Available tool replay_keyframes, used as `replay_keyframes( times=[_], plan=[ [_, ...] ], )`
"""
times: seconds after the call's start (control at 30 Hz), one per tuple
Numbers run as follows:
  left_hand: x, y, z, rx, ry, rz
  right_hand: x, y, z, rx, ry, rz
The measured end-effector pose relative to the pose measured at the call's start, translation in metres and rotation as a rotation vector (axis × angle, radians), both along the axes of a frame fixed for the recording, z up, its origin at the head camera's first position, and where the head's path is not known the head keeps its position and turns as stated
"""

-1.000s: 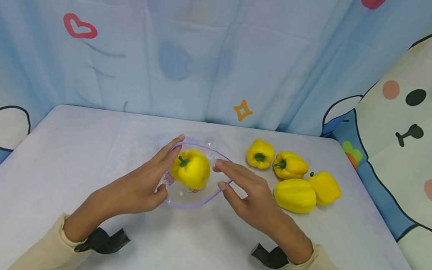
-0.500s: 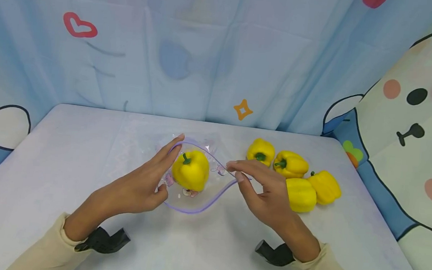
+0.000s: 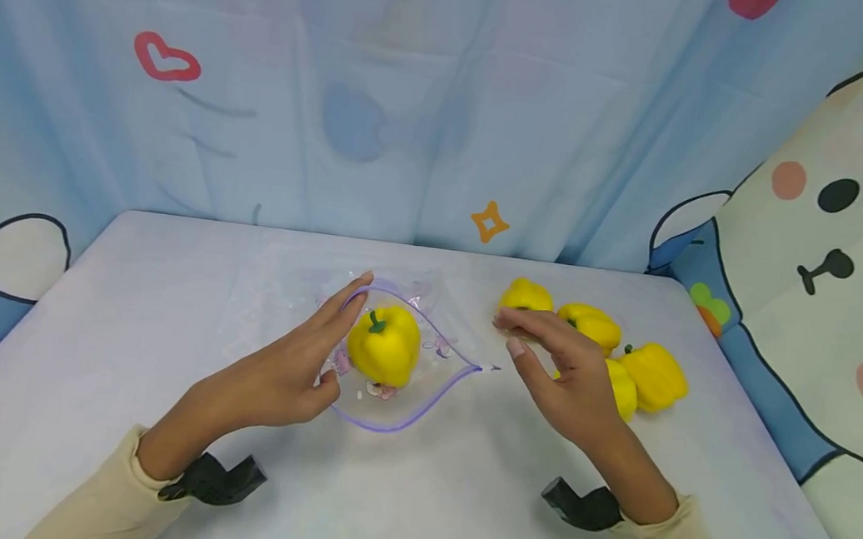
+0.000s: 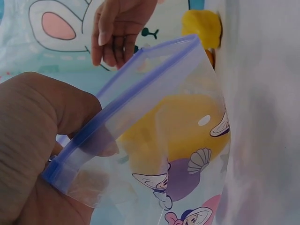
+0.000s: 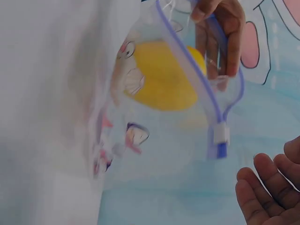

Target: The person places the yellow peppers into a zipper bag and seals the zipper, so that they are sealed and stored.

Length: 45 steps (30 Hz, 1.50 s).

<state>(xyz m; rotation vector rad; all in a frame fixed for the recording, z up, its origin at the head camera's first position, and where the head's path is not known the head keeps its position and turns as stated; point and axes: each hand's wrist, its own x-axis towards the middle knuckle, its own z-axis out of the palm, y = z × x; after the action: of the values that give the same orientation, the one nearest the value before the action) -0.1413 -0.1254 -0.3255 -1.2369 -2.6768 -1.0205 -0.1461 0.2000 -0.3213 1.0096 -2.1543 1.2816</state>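
A clear zip bag (image 3: 429, 405) with a purple rim and cartoon prints stands with its mouth spread. Inside sits a yellow bell pepper (image 3: 384, 345), its green stem turned up. My left hand (image 3: 281, 372) holds the bag's left side by the rim; in the left wrist view the thumb (image 4: 79, 110) bends over the purple strip. To the right of the bag, my right hand (image 3: 574, 375) hovers apart from it, fingers loosely bent with nothing in them. A white slider (image 5: 221, 132) shows at the bag's right corner in the right wrist view.
Several more yellow bell peppers (image 3: 653, 377) lie in a cluster on the right of the white table (image 3: 174, 302), partly behind my right hand. A blue printed curtain (image 3: 378, 174) hangs behind the table's back edge.
My right hand has drawn along the bag's rim to its right corner, then let go and moved right toward the peppers. The bag's mouth is stretched to a point; the left hand keeps its hold.
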Motion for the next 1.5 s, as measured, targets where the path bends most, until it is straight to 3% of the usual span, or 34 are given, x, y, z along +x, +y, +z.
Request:
replay_keyframes(
  times=[0.27, 0.7, 0.9, 1.13, 1.33, 1.5],
  plan=[
    [0.000, 0.000, 0.000, -0.015, 0.003, 0.005, 0.010, 0.038, -0.011, 0.183, -0.024, -0.194],
    [0.001, -0.002, 0.002, -0.006, 0.013, 0.002, 0.028, 0.089, -0.028, 0.325, -0.164, -0.444],
    [0.001, -0.002, 0.005, 0.012, 0.020, -0.004, 0.031, 0.108, -0.037, 0.361, -0.215, -0.481],
    [0.002, -0.004, 0.006, 0.049, 0.021, -0.016, 0.029, 0.120, -0.047, 0.390, -0.284, -0.441],
    [0.004, -0.004, 0.008, 0.074, 0.030, -0.026, 0.025, 0.126, -0.055, 0.404, -0.341, -0.420],
    [0.002, -0.003, 0.005, 0.084, 0.038, -0.035, 0.023, 0.124, -0.055, 0.453, -0.381, -0.458]
  ],
)
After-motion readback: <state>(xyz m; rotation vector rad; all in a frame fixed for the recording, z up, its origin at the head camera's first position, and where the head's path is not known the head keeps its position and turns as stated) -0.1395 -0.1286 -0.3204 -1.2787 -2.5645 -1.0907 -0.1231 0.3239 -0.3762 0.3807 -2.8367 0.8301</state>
